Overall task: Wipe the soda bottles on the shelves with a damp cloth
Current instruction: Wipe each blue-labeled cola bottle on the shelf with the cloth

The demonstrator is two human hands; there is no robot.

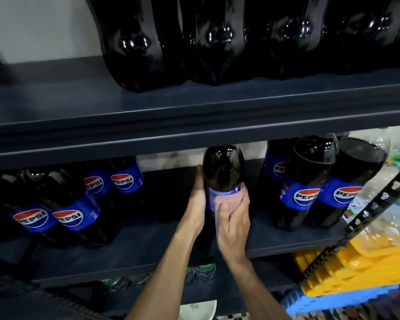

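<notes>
Nearest, the right hand (233,224) is curled over a pink cloth (226,199), which is pressed against the label of a soda bottle (223,169). The left hand (198,199) is wrapped round the bottle's left side. The bottle is stood on the middle shelf (148,247), near its front edge, in an open gap between the left Pepsi bottles (72,215) and the right Pepsi bottles (307,195). Its top is just under the upper shelf (194,135).

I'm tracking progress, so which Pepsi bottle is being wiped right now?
The lone centre bottle: the left hand grips its side, and the right hand holds a pink cloth against it.
</notes>
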